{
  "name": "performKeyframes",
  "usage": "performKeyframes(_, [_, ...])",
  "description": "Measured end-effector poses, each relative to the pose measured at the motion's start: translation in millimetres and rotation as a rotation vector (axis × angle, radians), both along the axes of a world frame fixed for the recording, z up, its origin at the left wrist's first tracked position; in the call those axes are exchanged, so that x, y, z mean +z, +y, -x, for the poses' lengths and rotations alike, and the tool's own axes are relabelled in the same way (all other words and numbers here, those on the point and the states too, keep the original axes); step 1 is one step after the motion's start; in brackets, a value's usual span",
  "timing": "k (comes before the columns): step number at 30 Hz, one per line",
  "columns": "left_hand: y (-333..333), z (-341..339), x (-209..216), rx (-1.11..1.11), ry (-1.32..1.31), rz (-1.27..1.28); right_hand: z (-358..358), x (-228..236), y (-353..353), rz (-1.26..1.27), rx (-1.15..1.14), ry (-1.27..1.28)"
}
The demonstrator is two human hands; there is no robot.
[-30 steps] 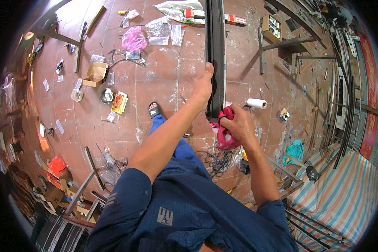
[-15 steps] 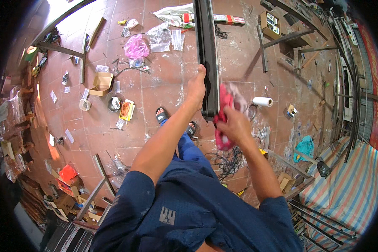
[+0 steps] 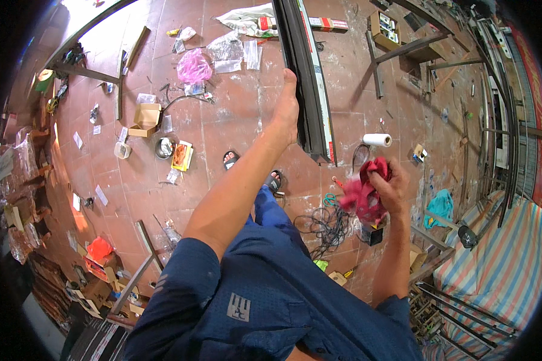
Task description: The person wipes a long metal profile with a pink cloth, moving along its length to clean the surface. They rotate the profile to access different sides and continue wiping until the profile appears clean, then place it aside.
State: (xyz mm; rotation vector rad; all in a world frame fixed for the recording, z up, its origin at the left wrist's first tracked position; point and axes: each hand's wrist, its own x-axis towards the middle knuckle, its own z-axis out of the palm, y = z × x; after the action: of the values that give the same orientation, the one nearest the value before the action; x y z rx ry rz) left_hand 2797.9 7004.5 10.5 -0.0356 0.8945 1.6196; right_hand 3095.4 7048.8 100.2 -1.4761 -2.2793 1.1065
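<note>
Head-worn fisheye view, downward onto tiled floor (image 3: pixel 232 111)

red cloth (image 3: pixel 374 201), pinkish patches; black bar (image 3: pixel 310 102); pink bag (image 3: pixel 194 66); sheet (image 3: pixel 494 265) striped blue, orange, cream; navy shirt (image 3: pixel 256 271)

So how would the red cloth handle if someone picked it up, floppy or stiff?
The red cloth is probably floppy: it bunches at the right hand and spills out in loose folds. It looks light, since that hand alone holds it up. It seems unlikely to break or roll, being crumpled fabric without a rigid shape.
</note>
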Motion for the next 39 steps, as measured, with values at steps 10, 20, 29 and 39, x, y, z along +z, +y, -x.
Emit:
performKeyframes(10, [-23, 6, -22, 0.032, 0.037, 0.128, 115, 12, -25, -0.090, 0.430, 0.046])
performKeyframes(20, [-52, 36, -55, -0.004, 0.159, 0.301, 166, -31, -45, 0.172, 0.559, -0.179])
performKeyframes(29, [-64, 52, -66, 0.016, 0.219, 0.291, 191, -55, -67, -0.166, 0.401, 0.008])
performKeyframes(39, [-86, 83, -76, -0.039, 0.211, 0.315, 221, -62, -87, -0.093, 0.438, -0.137])
